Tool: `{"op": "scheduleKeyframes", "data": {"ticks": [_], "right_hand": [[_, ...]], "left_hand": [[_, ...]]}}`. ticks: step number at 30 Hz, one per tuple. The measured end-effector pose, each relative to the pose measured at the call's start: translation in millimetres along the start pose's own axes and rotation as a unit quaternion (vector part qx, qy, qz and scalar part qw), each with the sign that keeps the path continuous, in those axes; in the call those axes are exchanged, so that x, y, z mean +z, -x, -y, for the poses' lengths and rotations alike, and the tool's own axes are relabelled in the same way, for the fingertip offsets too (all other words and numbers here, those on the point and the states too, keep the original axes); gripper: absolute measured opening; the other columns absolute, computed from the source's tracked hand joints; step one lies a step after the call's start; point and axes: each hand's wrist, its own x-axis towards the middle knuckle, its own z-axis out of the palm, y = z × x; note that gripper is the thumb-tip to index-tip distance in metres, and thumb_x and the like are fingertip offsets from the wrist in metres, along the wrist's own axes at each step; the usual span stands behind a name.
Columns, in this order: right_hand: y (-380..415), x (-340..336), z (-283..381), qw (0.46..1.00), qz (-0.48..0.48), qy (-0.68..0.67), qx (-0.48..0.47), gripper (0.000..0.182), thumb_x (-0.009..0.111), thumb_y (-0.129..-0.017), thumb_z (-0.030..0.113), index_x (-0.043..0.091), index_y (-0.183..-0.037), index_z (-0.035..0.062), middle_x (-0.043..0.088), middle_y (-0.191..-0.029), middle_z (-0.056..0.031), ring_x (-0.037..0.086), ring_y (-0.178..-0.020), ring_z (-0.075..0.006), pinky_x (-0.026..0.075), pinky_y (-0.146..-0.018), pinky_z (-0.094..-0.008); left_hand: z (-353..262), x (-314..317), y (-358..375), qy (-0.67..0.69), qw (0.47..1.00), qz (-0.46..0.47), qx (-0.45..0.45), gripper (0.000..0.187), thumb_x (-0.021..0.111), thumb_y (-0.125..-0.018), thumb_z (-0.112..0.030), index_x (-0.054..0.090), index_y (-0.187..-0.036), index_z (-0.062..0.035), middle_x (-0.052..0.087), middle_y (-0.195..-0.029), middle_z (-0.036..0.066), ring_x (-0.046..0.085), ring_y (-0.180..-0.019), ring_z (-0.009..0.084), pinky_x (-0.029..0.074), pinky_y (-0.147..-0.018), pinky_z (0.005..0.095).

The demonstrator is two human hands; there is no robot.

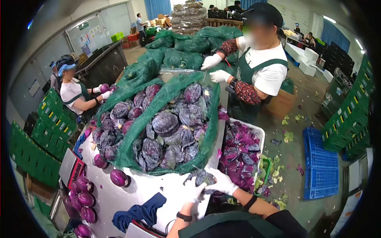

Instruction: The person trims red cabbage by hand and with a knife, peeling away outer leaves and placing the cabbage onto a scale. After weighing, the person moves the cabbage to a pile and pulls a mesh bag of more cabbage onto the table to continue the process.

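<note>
Both my hands wear white gloves and are around one red cabbage with dull outer leaves, above the table's near right corner. My left hand grips it from the near left, and my right hand holds its right side. Just beyond is an open green mesh sack full of unpeeled red cabbages. A white bin of torn purple leaves stands right of the table. On the table, a shiny peeled cabbage lies left of my hands.
A dark blue cloth lies near the table's front. Several peeled cabbages line its left edge. A co-worker stands across on the right, another on the left. Leaf scraps and a blue pallet are on the floor.
</note>
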Motion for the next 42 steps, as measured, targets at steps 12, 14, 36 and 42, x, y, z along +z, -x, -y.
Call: {"op": "scheduleKeyframes", "data": {"ticks": [12, 14, 36, 42], "right_hand": [[0.7, -24.0, -111.6, 0.962, -0.2, -0.096, 0.161, 0.053, 0.073, -0.073, 0.024, 0.052, -0.116, 0.0026, 0.06, -0.098, -0.0143, 0.06, -0.085, -0.023, 0.048, -0.076, -0.0323], [10.3, -52.9, -120.6, 0.959, -0.204, 0.081, 0.181, 0.074, 0.076, -0.067, 0.034, 0.045, -0.128, 0.0046, 0.056, -0.112, -0.0166, 0.059, -0.093, -0.0307, 0.048, -0.079, -0.0369], [-11.7, -44.9, -66.8, 0.99, -0.012, -0.087, 0.112, 0.041, 0.063, -0.083, 0.014, 0.049, -0.121, 0.0031, 0.06, -0.092, -0.0085, 0.058, -0.076, -0.0159, 0.048, -0.07, -0.0292], [30.1, -37.6, -44.8, 0.987, 0.148, 0.059, 0.019, 0.028, 0.05, -0.087, 0.019, 0.048, -0.112, 0.0056, 0.061, -0.09, -0.0184, 0.062, -0.075, -0.0351, 0.051, -0.063, -0.0434]], "left_hand": [[5.3, 0.5, -3.5, 0.165, 0.984, -0.055, -0.04, 0.087, 0.08, -0.058, -0.038, 0.043, -0.126, 0.0012, 0.052, -0.119, 0.019, 0.05, -0.112, 0.0307, 0.037, -0.1, 0.0392], [-13.0, -23.6, 9.5, 0.145, 0.987, -0.061, -0.012, 0.085, 0.08, -0.059, -0.037, 0.044, -0.126, 0.0012, 0.054, -0.118, 0.018, 0.051, -0.112, 0.0294, 0.037, -0.1, 0.0382], [-48.6, -11.0, 7.6, 0.161, 0.978, -0.107, -0.075, 0.08, 0.079, -0.057, -0.037, 0.05, -0.123, -0.0019, 0.055, -0.119, 0.016, 0.049, -0.115, 0.0311, 0.035, -0.102, 0.0397], [-7.9, 14.4, 5.8, 0.003, 0.993, -0.04, -0.108, 0.083, 0.079, -0.056, -0.038, 0.049, -0.123, -0.0001, 0.055, -0.119, 0.018, 0.051, -0.113, 0.0316, 0.037, -0.1, 0.0386]]}}
